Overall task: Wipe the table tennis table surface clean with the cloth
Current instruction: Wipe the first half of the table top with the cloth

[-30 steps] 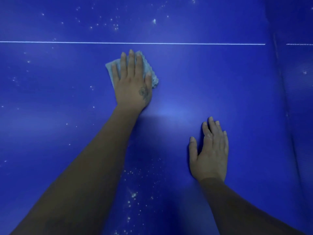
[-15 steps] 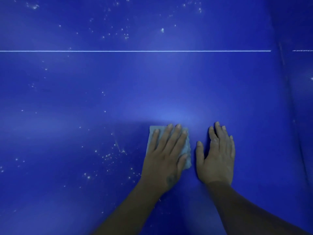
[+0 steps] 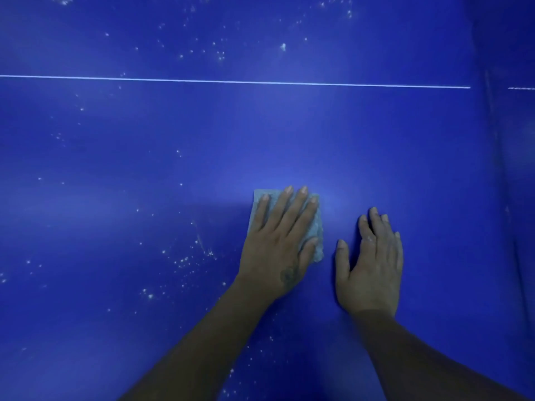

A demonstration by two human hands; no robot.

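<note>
Two hands are down on the blue worktop [image 3: 376,146], and the wiping is in mid-course by my reckoning. My left hand [image 3: 278,244] lies flat on the cloth [image 3: 316,241], fingers straight and a little spread, pressing it to the surface; the grip there is no clasp at all, only an open palm bearing down, with the thumb laid along the cloth's right edge. My right hand [image 3: 372,267] rests just beside it, apart from the cloth, fingers loose and flat on the bare surface, holding nothing, and I judge it steadies me.

The cloth is pale grey-blue, folded to a small pad, mostly hidden under my hand; its far corner and ragged right edge show. It sits near the middle of the view, well short of the white line [image 3: 231,81].

White specks [image 3: 185,260] lie scattered to the left of the cloth, more beyond the line and some between my forearms. The patch around my hands looks cleaner. So the next stroke, I think, calls for sliding the cloth left into those specks with even pressure, keeping the pad flat so it gathers the grit and does not merely scatter it.
</note>
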